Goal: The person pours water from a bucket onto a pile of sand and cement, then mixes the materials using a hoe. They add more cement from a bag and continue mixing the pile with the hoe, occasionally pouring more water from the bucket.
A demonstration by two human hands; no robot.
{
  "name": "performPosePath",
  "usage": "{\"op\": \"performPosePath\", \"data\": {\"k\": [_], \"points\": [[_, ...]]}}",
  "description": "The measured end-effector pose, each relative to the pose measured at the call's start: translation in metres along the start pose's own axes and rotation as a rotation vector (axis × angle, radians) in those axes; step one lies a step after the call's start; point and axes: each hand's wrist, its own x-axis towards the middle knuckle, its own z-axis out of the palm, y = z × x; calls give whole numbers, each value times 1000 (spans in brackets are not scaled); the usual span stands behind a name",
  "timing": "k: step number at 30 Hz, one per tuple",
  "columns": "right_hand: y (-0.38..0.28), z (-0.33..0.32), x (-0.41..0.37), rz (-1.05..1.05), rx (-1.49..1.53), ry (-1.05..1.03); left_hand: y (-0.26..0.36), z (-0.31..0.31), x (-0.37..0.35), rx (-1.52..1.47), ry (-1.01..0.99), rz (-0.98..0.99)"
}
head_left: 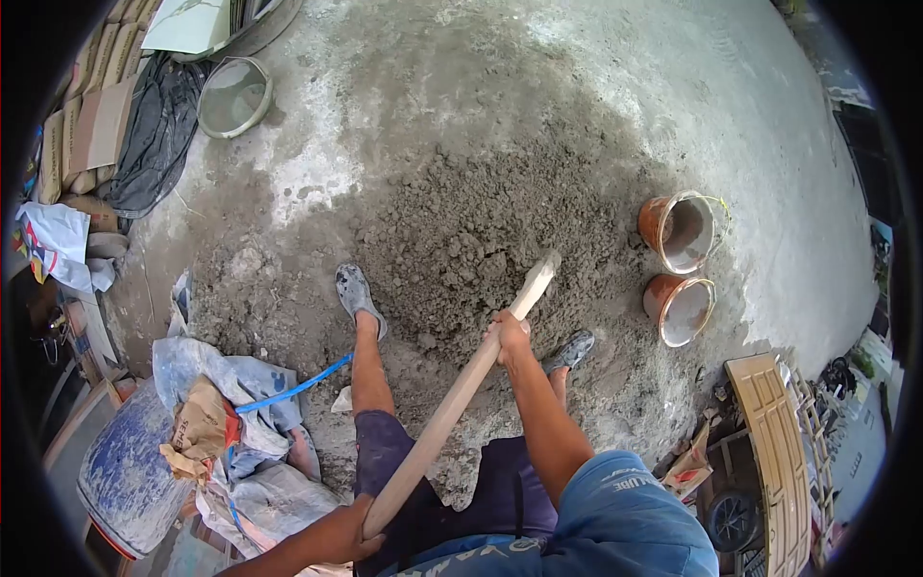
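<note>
A thick wooden tool handle point(447, 409) slants up from lower left, its pale far end over the heap of wet grey mortar point(481, 226). No metal head shows on it. My right hand point(510, 337) is wrapped round the upper part of the handle, close above the mortar's near edge. Lower down, near my left thigh, my left hand point(346, 531) is closed round the other end. My feet, in grey speckled shoes, stand apart at the near side of the heap; the left shoe point(360, 296) is at its left edge.
Two orange buckets point(654, 229) stand right of the heap, with a grey-rimmed bucket point(236, 98) at the upper left. Stacked sacks point(94, 111) and a black sheet lie beyond it. Crumpled bags and a blue plastic drum point(130, 471) sit lower left; a wooden door panel point(774, 452) lower right.
</note>
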Motion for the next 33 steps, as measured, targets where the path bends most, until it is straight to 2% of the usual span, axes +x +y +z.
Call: {"op": "performPosePath", "data": {"k": [1, 2, 4, 5, 6, 7, 8, 9, 10, 11, 13, 14, 15, 17, 18, 20, 21, 23, 25, 26, 28, 29, 32, 33], "points": [[12, 9, -29, -82, 65, 26, -58, -1, -6, 36, 12, 23], [32, 18, -48, -150, 100, 85, -117, -1, -5, 140, 86, -43], [56, 36, -94, -115, 223, 38, -215, -16, 13, 359, 270, -34], [67, 41, -111, -199, 219, 61, -268, -19, 33, 499, 319, 55], [51, 40, -121, -205, 213, 63, -293, -21, 59, 568, 324, 77], [27, 33, -134, -432, 198, 20, -282, -29, 83, 616, 307, 106], [5, 23, -141, -647, 177, -20, -243, -32, 154, 538, 431, 490], [-38, 16, -133, -776, 139, -4, -211, -31, 195, 412, 340, 466], [-91, 17, -128, -810, 100, 45, -166, -26, 229, 122, 249, 327], [-140, 12, -106, -959, 38, 38, -118, -26, 259, 51, 247, 508], [-236, 9, -54, -992, -43, 32, -13, -27, 281, 50, 317, 462], [-270, 15, -34, -915, -134, 78, 21, -16, 279, 3, 375, 475], [-290, 26, -7, -800, -239, 93, 49, -8, 279, -45, 443, 493], [-270, 26, 53, -531, -454, 64, 79, 24, 237, -166, 375, 332], [-220, 31, 63, -350, -525, 78, 85, 38, 194, -247, 309, 298], [-104, 22, 82, -70, -504, -35, 78, 52, 122, -309, 103, 62], [-67, 22, 67, -9, -443, -40, 53, 58, 97, -282, 195, 66], [-22, 17, 35, -11, -318, -11, 19, 51, 51, -223, 200, -76], [5, 18, -12, -145, -168, -20, -28, 60, 24, -213, 203, -87], [14, 16, -29, -237, -226, -3, -56, 69, 22, -213, 211, -78], [-11, 27, -78, -327, -236, 47, -101, 86, 30, -29, 170, -59], [-34, 35, -88, -392, -194, -5, -111, 91, 55, 29, 234, -56], [-136, 63, -57, -602, -133, -61, -71, 62, 165, 41, 422, 85], [-171, 74, -30, -644, -234, -79, -45, 46, 194, 28, 487, 165]]}}
